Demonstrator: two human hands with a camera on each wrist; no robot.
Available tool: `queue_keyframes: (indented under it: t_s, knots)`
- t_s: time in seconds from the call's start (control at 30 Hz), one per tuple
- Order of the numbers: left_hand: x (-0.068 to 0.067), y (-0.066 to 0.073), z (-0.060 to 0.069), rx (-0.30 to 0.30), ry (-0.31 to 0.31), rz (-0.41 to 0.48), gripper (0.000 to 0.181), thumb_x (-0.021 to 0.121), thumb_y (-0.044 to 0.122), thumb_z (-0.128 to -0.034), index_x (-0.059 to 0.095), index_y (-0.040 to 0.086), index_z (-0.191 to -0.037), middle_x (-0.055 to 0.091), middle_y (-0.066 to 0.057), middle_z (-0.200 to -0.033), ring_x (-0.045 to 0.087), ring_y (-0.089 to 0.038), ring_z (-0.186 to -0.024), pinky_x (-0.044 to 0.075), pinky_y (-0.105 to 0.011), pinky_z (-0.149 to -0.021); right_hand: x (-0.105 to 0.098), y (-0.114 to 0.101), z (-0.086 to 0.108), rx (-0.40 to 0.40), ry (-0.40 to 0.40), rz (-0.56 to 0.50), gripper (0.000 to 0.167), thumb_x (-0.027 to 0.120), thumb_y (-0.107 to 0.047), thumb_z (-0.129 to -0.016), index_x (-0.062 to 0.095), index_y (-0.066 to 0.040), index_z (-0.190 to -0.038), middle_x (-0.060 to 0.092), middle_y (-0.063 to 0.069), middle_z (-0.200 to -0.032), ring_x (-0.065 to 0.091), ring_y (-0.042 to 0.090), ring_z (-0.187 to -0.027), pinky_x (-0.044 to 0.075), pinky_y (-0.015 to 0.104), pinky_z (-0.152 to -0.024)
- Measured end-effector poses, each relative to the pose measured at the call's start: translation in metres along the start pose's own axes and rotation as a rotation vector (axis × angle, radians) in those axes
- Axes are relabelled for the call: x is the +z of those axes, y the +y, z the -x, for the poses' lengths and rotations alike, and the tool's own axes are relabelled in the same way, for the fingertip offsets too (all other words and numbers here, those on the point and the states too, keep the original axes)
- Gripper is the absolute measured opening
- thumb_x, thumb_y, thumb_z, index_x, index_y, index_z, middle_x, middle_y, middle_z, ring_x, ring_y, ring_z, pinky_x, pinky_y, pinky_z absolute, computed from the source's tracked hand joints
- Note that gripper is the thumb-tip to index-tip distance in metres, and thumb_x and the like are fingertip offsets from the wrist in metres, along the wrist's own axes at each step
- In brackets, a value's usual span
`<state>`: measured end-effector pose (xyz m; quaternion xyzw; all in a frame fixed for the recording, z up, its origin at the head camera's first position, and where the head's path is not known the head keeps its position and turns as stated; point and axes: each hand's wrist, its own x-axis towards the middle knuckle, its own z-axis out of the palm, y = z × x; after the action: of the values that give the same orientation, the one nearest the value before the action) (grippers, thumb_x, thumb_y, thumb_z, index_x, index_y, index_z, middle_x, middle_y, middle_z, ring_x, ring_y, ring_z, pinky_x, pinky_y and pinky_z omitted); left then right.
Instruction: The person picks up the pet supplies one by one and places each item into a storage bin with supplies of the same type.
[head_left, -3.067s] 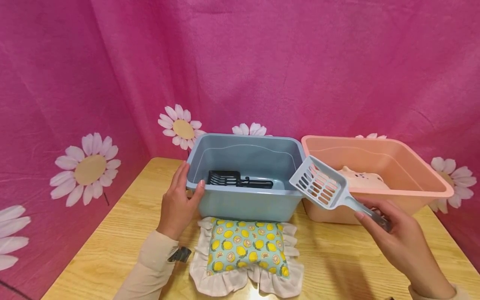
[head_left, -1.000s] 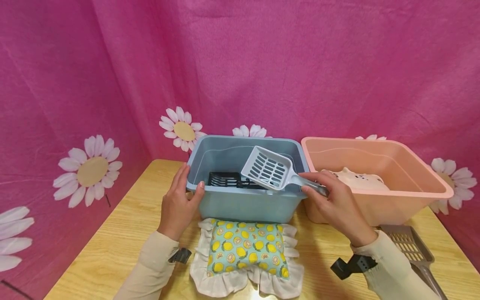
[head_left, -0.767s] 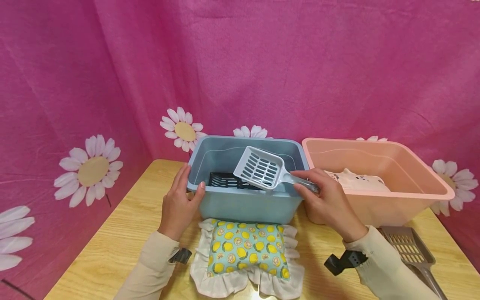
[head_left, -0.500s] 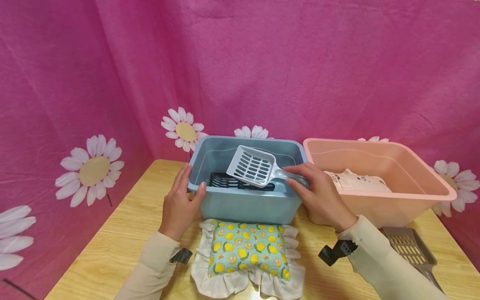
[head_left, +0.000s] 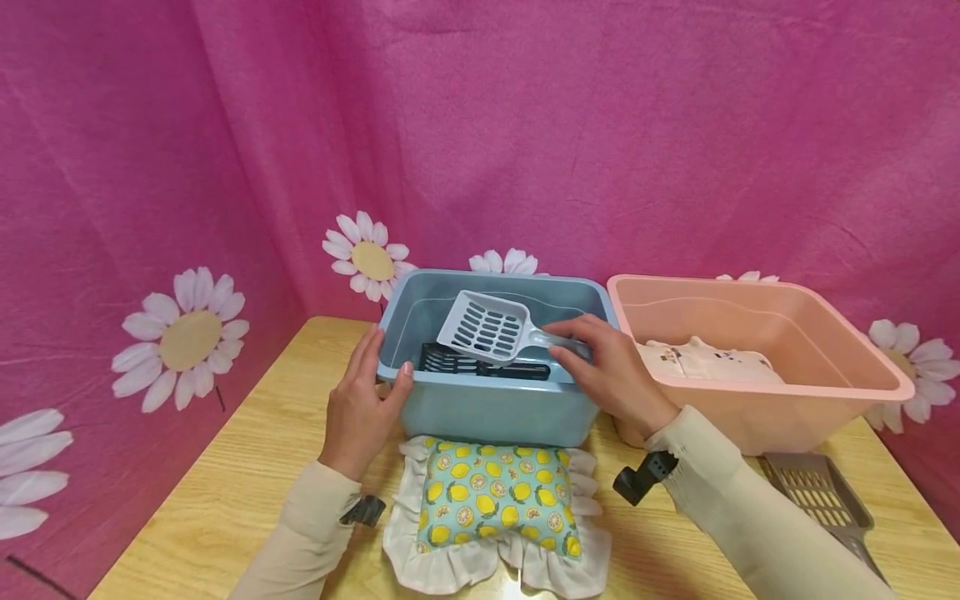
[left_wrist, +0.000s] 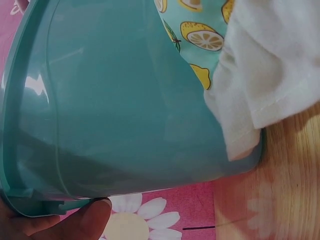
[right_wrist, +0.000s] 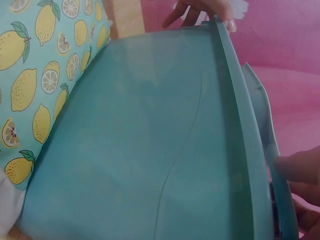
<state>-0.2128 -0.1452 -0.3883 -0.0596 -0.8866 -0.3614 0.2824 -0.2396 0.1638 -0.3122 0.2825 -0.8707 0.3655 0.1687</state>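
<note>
In the head view my right hand (head_left: 611,367) pinches the handle of a light grey slotted litter scoop (head_left: 489,327). The scoop hangs tilted over the opening of a blue litter box (head_left: 495,408), head to the left. Inside that box lies a black slotted scoop (head_left: 517,370), partly covered by the grey one. My left hand (head_left: 363,404) grips the box's front left corner, thumb at the front rim and fingers along the left side. The left wrist view shows the left hand (left_wrist: 60,225) at the rim. A frilled lemon-print cushion (head_left: 495,500) lies before the box.
To the right stands a pink litter box (head_left: 750,417) with a pale, animal-shaped item (head_left: 716,364) inside. A brown slotted scoop (head_left: 821,492) lies on the wooden table (head_left: 217,500) by my right forearm. A pink flowered cloth (head_left: 525,125) hangs behind.
My right hand has carried the grey scoop left from in front of the pink box to above the blue box, over the black scoop. The left hand stays at the blue box's corner.
</note>
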Motion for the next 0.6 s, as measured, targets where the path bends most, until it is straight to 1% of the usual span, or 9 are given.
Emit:
queue_keyframes:
  t_s: [0.1,0.27,0.43,0.5,0.6]
  knots:
    - [0.000,0.001,0.000,-0.007,-0.007,-0.005,0.068,0.056,0.044,-0.0943,0.035,0.011,-0.150,0.032,-0.007,-0.155,0.053,-0.035,-0.124,0.054,-0.046,-0.079,0.002,0.002,-0.003,0.006,-0.018,-0.009,0.027,0.068,-0.011,-0.089,0.069,-0.008,-0.116,0.066,0.003,-0.107,0.057,0.016,-0.099,0.045,0.034,-0.084]
    - [0.001,0.001,0.000,-0.009,-0.011,-0.010,0.070,0.053,0.048,-0.0943,0.034,0.011,-0.150,0.032,-0.007,-0.155,0.051,-0.035,-0.126,0.053,-0.046,-0.083,0.006,0.004,-0.009,0.004,-0.047,0.002,0.028,0.068,-0.012,-0.090,0.068,-0.007,-0.117,0.066,0.006,-0.109,0.058,0.019,-0.102,0.047,0.039,-0.086]
    - [0.002,0.000,-0.001,0.007,0.004,-0.008,0.068,0.055,0.045,-0.0943,0.036,0.009,-0.149,0.034,-0.008,-0.154,0.052,-0.034,-0.125,0.052,-0.046,-0.085,0.011,0.003,-0.015,-0.007,-0.071,-0.004,0.029,0.068,-0.011,-0.089,0.068,-0.006,-0.118,0.066,0.007,-0.111,0.059,0.020,-0.104,0.048,0.041,-0.089]
    - [0.002,-0.001,-0.001,0.006,0.004,-0.005,0.067,0.056,0.042,-0.0942,0.036,0.009,-0.149,0.034,-0.008,-0.154,0.052,-0.035,-0.125,0.052,-0.047,-0.085,0.013,0.003,-0.017,-0.016,-0.076,0.002,0.028,0.068,-0.010,-0.089,0.068,-0.005,-0.117,0.066,0.008,-0.110,0.059,0.021,-0.104,0.048,0.041,-0.089]
    - [0.002,-0.001,-0.001,-0.004,-0.003,-0.004,0.068,0.056,0.043,-0.0940,0.035,0.010,-0.149,0.033,-0.007,-0.154,0.051,-0.035,-0.126,0.052,-0.047,-0.085,0.016,0.003,-0.020,-0.033,-0.076,0.030,0.027,0.069,-0.010,-0.088,0.069,-0.005,-0.115,0.067,0.009,-0.109,0.059,0.023,-0.104,0.048,0.042,-0.089]
